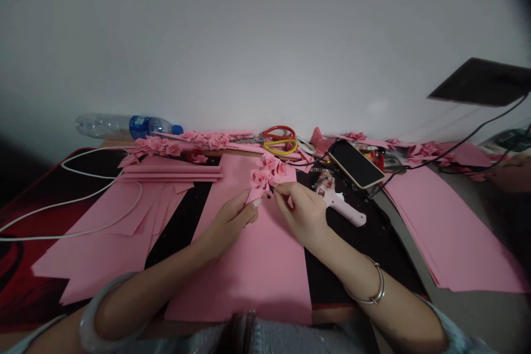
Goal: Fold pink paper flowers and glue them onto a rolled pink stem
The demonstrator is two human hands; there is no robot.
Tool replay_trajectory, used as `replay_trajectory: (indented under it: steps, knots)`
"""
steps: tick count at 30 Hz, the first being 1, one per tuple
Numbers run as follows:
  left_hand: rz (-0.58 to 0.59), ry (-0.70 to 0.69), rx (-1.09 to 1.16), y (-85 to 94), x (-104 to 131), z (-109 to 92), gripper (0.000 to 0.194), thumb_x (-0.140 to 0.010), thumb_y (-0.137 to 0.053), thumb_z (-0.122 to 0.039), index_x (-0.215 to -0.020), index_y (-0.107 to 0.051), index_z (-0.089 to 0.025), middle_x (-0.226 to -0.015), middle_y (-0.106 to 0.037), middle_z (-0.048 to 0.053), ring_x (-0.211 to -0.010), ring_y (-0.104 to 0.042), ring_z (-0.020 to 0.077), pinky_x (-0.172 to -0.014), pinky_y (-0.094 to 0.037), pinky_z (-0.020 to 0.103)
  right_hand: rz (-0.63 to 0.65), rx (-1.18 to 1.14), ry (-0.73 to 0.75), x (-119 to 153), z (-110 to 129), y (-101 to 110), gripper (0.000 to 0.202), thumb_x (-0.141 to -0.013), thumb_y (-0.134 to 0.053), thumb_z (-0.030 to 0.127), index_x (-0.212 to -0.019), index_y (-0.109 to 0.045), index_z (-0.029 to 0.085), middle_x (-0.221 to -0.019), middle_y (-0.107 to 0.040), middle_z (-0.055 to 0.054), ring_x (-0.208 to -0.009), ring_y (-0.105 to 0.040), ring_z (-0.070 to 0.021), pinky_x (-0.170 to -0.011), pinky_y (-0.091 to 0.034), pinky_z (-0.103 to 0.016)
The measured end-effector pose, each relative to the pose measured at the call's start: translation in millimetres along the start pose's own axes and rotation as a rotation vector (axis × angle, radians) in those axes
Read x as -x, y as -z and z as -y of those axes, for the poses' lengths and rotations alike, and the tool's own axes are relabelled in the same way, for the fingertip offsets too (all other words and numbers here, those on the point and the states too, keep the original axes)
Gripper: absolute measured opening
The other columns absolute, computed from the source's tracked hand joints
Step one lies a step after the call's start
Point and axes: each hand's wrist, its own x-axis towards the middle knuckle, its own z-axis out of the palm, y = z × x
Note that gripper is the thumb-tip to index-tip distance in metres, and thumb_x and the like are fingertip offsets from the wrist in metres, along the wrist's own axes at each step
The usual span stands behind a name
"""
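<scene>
A cluster of pink paper flowers is held up over a large pink paper sheet at the middle of the table. My left hand is closed around its folded paper base, thumb on the near side. At the cluster's lower right edge, my right hand pinches with thumb and forefinger. A small dark spot shows by those fingertips; what they hold, if anything, I cannot make out. Just right of this hand lies a pale pink glue gun on a black mat.
Pink paper sheets lie left and right. Rolled paper tubes rest behind the left sheets. Along the wall are scissors, a plastic bottle and more paper flowers. A phone and a white cable are nearby.
</scene>
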Motion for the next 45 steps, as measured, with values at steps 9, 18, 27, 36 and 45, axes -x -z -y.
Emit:
replay_trajectory:
  steps: [9,18,27,36,45]
  knots:
    - [-0.004,0.001,0.023,1.3,1.0,-0.1,0.022,-0.092,-0.037,-0.032,-0.073,-0.038,-0.02,-0.06,-0.03,-0.005,-0.056,-0.027,0.0113,-0.052,-0.024,0.024,-0.018,-0.009,-0.025,-2.1,3.0,1.5,0.01,-0.085,-0.053,0.009,-0.084,-0.058,0.018,-0.076,-0.068,-0.006,-0.066,-0.063,-0.0134,-0.059,-0.05,-0.024]
    - [0.016,0.014,0.039,0.2,0.9,-0.8,0.026,-0.092,-0.038,-0.031,-0.068,-0.036,-0.019,-0.06,-0.03,-0.006,-0.056,-0.027,0.0107,-0.053,-0.024,0.025,-0.021,-0.01,-0.038,-2.0,2.7,0.7,0.009,-0.085,-0.054,0.009,-0.084,-0.06,0.016,-0.073,-0.067,-0.005,-0.061,-0.061,-0.0117,-0.055,-0.048,-0.022]
    - [0.03,0.014,0.047,0.4,2.0,-2.9,0.027,-0.092,-0.036,-0.033,-0.069,-0.035,-0.02,-0.059,-0.029,-0.006,-0.055,-0.026,0.0111,-0.053,-0.023,0.025,-0.019,0.02,-0.047,-1.6,2.1,0.8,0.009,-0.086,-0.053,0.012,-0.083,-0.059,0.017,-0.073,-0.067,-0.004,-0.057,-0.058,-0.0109,-0.054,-0.046,-0.023]
    - [0.017,0.013,0.06,0.0,1.0,-2.6,0.027,-0.092,-0.037,-0.03,-0.066,-0.034,-0.02,-0.059,-0.03,-0.006,-0.056,-0.027,0.011,-0.054,-0.024,0.025,-0.014,0.047,0.001,-1.7,1.2,-0.1,0.009,-0.084,-0.054,0.009,-0.079,-0.056,0.017,-0.07,-0.065,-0.004,-0.057,-0.057,-0.0113,-0.052,-0.044,-0.022]
    - [0.011,0.023,0.042,0.2,1.5,-4.0,0.028,-0.091,-0.036,-0.031,-0.066,-0.035,-0.02,-0.06,-0.031,-0.005,-0.056,-0.027,0.0115,-0.055,-0.025,0.025,0.03,0.055,-0.014,-3.0,0.5,0.4,0.011,-0.085,-0.051,0.011,-0.078,-0.055,0.018,-0.067,-0.062,-0.002,-0.057,-0.054,-0.0111,-0.052,-0.043,-0.023]
